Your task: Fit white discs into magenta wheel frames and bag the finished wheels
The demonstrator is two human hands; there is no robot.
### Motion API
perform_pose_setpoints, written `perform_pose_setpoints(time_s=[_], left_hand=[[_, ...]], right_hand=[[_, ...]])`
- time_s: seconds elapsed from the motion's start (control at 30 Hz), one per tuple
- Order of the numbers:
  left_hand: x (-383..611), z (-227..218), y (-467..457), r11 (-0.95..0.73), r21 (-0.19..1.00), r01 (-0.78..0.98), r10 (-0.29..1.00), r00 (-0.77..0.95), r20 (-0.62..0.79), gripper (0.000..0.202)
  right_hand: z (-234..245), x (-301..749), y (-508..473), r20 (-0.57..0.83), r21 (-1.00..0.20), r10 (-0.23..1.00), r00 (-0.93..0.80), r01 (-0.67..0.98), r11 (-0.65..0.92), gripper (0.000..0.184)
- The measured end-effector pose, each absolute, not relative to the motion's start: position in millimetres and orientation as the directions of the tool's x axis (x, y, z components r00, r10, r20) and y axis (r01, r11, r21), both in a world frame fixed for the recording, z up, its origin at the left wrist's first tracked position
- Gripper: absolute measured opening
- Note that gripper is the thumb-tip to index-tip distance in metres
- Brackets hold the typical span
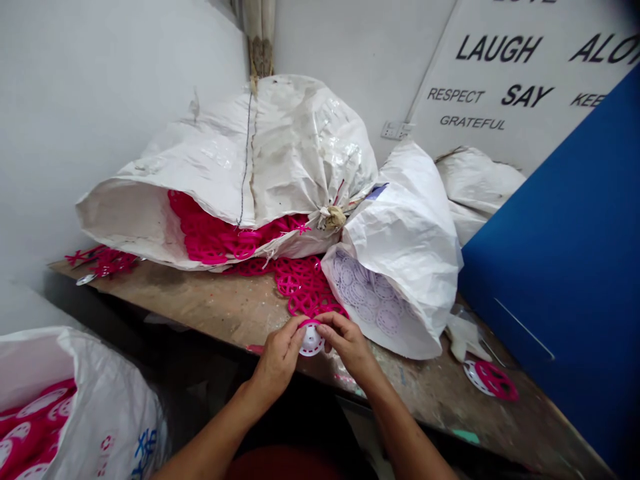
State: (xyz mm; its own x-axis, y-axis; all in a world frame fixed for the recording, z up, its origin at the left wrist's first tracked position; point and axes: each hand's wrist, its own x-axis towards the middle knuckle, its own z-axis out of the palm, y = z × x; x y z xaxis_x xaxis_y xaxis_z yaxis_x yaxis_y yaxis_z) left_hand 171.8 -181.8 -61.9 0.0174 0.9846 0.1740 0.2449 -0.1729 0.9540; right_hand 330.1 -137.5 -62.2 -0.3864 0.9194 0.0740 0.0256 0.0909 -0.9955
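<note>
Gripping a white holed disc (311, 344) and a pink ring (310, 324) lying over its upper part between 2 hands, left hand (277, 357) and right hand (346, 343) close together, fingers curled around the rim, just above the front edge of a wooden table (200, 303). Heaped just behind the hands, loose pink cutouts (305, 287). Spilling more pink cutouts (215, 237), a white woven sack (225, 160) against the wall. Leaning beside it, a second white sack (405, 267) full of pale purple discs. Resting toward the table's right end, 1 white disc (475, 377) partly under a pink disc (495, 380). Sitting below the table at lower left, a third sack (105, 400) packed with pink and white pieces.
</note>
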Motion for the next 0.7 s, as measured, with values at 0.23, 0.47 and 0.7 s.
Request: perform_pose_setpoints(time_s=[0.23, 0.47, 0.7], left_hand=[[176, -71, -182, 0.067, 0.984, -0.165, 0.997, 0.05, -0.059, 0.046], [179, -70, -190, 0.091, 0.994, -0.066, 0.995, -0.042, -0.094, 0.043], [116, -71, -230, 0.045, 0.997, -0.064, 0.952, -0.3, -0.063, 0.05]], right_hand=[[-61, 326, -139, 0.087, -0.996, 0.964, -0.25, -0.022, 0.084, 0.026], [-69, 325, -155, 0.128, -0.98, 0.941, -0.313, 0.106, 0.169, 0.032], [-59, 334, -146, 0.192, -0.946, 0.897, -0.397, 0.168, 0.277, 0.031]])
